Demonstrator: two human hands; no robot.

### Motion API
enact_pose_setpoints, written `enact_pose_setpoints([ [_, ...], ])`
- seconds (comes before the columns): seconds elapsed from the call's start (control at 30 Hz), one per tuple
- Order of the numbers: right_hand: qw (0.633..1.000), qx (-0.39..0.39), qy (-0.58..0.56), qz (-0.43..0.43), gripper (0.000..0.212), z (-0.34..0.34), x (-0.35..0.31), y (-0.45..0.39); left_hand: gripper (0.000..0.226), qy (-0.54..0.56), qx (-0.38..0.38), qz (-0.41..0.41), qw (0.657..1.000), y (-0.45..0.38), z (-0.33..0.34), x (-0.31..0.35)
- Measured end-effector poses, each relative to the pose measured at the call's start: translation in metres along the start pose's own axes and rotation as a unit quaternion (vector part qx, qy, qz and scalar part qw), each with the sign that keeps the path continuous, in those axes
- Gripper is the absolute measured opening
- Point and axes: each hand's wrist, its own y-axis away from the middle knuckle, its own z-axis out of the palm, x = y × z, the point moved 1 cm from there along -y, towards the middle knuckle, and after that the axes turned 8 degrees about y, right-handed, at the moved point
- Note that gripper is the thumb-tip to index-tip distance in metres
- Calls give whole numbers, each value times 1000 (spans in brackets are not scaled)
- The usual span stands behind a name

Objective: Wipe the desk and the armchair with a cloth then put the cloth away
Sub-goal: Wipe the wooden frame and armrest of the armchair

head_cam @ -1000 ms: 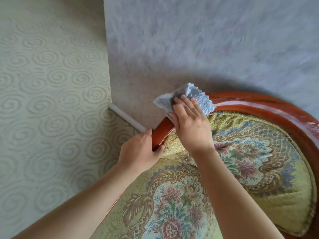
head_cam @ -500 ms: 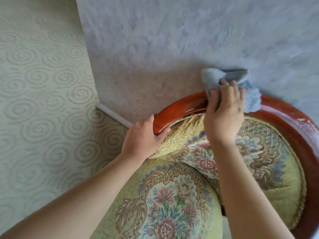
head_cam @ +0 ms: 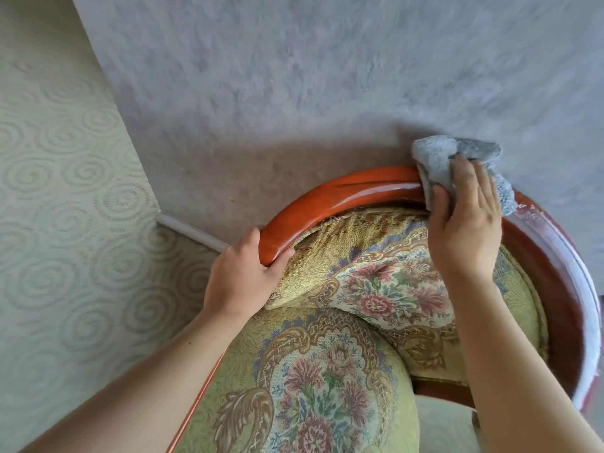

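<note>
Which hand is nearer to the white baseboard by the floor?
Left. The left hand grips the end of the wooden chair rail, right beside the baseboard. The right hand presses the cloth on the rail, farther along and away from the baseboard.

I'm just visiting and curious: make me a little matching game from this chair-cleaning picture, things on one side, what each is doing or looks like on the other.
Things:
1. left hand
2. right hand
3. cloth
4. cushion

States:
A. grey-blue, bunched on the rail
B. floral fabric, inside the curved back
C. grips the wooden rail bare
D. presses the cloth on the rail

Pairs: 1-C, 2-D, 3-A, 4-B
</note>
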Motion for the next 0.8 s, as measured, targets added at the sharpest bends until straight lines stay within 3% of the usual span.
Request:
enact_pose_setpoints([
  [0.17, 993, 29, -30, 107, 41, 14, -26, 6, 46, -6, 7, 11, 1000, 0, 1, -1],
  [0.23, 993, 33, -41, 103, 39, 23, -54, 7, 46, -4, 11, 15, 1000, 1, 1, -1],
  [0.43, 987, -48, -117, -102, 38, 36, -121, 44, 44, 4, 21, 32, 999, 0, 2, 0],
  [0.6, 960, -71, -64, -265, 48, 33, -96, 40, 45, -14, 33, 46, 998, 0, 3, -1],
  [0.67, 970, -62, -35, -233, 50, 28, -72, 29, 45, -20, 32, 44, 998, 0, 2, -2],
  [0.8, 999, -10, 14, -42, 38, 7, -8, 18, 43, -18, 31, 31, 999, 0, 3, -4],
])
